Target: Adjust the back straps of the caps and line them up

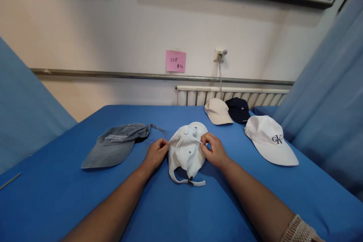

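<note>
A white baseball cap (pixel 188 153) lies in front of me on the blue-covered table (pixel 181 211). Its back strap and dark buckle face me, and its brim points away toward the wall. My left hand (pixel 157 154) pinches the left side of the crown between thumb and fingers. On the other side, my right hand (pixel 214 150) grips the crown's right edge with bent fingers. The crown looks partly creased and sunken between both hands. Left of it rests a grey-blue cap (pixel 116 145) with pale lettering, its strap loose toward my left hand.
To the right sits a white cap with black letters (pixel 269 140). Farther back are a beige cap (pixel 218 111) and a navy cap (pixel 238 109), touching. A thin stick (pixel 10 180) lies at the left edge. Behind stand a radiator (pixel 198 97) and blue curtains (pixel 326 94).
</note>
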`<state>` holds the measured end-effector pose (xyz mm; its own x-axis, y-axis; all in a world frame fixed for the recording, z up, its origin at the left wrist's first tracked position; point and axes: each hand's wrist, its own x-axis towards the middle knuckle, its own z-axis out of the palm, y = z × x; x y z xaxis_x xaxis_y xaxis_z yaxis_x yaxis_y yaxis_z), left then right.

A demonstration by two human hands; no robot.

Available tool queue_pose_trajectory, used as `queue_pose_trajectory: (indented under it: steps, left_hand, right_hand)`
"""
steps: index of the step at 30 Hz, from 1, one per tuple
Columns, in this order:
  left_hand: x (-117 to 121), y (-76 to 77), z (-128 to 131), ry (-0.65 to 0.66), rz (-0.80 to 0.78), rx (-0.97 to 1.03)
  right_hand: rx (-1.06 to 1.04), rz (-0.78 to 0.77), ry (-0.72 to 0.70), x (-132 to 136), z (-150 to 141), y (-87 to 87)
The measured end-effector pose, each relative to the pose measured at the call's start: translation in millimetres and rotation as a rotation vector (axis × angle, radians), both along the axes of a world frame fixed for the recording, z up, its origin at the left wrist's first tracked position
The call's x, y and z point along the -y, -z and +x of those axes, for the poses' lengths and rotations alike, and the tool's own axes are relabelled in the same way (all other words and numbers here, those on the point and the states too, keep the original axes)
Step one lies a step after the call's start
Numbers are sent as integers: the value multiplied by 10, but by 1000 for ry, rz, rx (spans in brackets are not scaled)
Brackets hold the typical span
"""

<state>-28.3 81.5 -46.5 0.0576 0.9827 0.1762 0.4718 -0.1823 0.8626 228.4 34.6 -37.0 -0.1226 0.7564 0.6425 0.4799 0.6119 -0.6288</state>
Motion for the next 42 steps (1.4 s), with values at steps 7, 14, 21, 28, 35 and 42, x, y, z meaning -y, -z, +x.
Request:
queue_pose_trajectory:
  steps: [7, 14, 21, 28, 35, 42]
  left_hand:
    - [-15, -7, 5, -19, -18, -23]
    - [-41, -26, -7, -92, 8, -58]
    - [-81, -36, -16, -137, 22, -63]
    - [-70, -33, -12, -133, 41, -61]
    - [104, -283, 27, -164, 116, -148]
    - [329, -452, 80, 84, 44, -348]
  right_hand:
    - [93, -106, 17, -66, -8, 79]
    - [83, -151, 54, -49, -37, 84]
    - [75, -181, 42, -63, -34, 122]
    - [16, -77, 94, -31, -38, 58]
    - [59, 41, -15, 171, -133, -94]
    - [224, -16, -161, 321, -247, -120]
